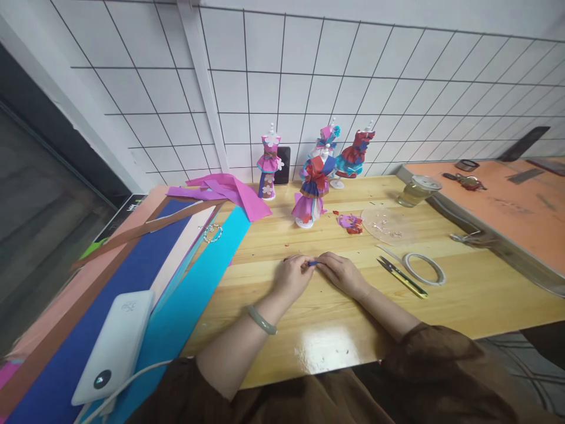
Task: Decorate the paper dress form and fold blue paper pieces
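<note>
A small dark blue piece (pixel 313 263) lies between my two hands, just above the wooden table (pixel 265 353). My left hand (pixel 295 274) pinches its left end, with a green bangle on the wrist. At its right end, the closed fingertips of my right hand (pixel 339 272) hold it too. Beyond my hands stands a mini dress form (pixel 314 182) in red, blue and pink. Pink and red scraps (pixel 351 223) lie to its right. Yellow-handled snips (pixel 401 277) and a roll of white tape (pixel 424 269) rest right of my right hand.
Coloured sheets (pixel 207 271) and a white power bank (pixel 113 347) with a cable cover the left side. More dressed forms (pixel 269 168) stand by the tiled wall. A glass cup (pixel 418 191) and a clear round plate (pixel 386 227) are at right, beside an orange-topped surface (pixel 507 206).
</note>
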`<state>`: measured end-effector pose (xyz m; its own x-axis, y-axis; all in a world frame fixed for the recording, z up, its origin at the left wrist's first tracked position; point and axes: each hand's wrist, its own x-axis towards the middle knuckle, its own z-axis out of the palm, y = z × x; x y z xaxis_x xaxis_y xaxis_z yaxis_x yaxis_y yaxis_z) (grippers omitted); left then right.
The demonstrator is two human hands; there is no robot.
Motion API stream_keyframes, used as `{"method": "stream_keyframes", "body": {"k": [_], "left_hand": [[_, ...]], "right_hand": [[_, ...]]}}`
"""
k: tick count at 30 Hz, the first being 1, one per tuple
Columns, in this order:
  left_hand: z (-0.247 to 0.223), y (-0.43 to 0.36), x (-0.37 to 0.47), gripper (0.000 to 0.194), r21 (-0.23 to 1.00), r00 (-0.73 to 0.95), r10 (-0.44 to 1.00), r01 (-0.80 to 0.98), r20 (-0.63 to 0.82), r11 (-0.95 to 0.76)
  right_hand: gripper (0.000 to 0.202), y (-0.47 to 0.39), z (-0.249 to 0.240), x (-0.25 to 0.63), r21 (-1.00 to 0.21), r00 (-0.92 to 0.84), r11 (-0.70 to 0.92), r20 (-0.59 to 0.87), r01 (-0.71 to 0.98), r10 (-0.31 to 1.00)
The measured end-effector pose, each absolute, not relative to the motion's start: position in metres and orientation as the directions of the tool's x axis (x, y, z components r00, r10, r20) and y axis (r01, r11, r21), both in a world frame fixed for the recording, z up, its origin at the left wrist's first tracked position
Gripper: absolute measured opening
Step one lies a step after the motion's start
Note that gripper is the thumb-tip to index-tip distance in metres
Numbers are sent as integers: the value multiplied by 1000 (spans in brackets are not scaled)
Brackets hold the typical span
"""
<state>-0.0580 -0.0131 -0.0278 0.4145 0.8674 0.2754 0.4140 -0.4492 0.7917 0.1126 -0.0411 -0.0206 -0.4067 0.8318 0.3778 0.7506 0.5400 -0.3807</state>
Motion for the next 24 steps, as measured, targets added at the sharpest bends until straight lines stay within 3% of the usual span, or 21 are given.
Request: {"method": "stream_keyframes", "body": {"k": [24], "left_hand": [[-24,-13,-58,17,807,408,886,433,221,-401]], "right_hand": [[22,-41,-21,112,-387,-399,534,379,751,835]]}}
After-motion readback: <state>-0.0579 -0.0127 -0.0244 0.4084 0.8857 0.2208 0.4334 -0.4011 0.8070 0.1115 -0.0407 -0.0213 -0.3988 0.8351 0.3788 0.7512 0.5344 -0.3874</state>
